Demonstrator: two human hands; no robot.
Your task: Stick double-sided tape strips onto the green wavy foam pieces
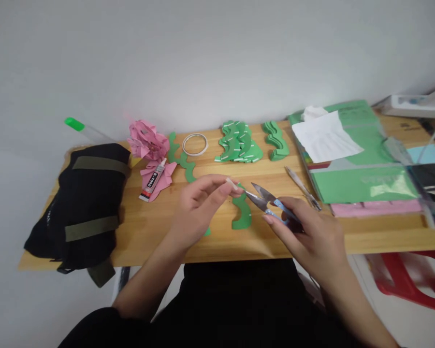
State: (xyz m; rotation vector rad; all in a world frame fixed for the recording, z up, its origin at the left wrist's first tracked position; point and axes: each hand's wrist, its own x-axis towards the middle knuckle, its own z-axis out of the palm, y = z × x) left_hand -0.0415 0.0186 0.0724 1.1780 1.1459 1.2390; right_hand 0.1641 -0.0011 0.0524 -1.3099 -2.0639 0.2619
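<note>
The label on the glue tube point(153, 181), at the near edge of the pink paper flower point(148, 140) on the left of the surface point(148, 237), reads "B-7000" in white letters on a black band; smaller print near its red end is too small to read; pale lettering on the green package point(369, 181) at the right is too faint to make out; light marks on the black bag point(90, 203) at the far left of the surface cannot be read either.

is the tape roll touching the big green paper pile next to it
Apart. The head view shows it: a strip of bare wood lies between the tape roll and the left edge of the pile.
</note>
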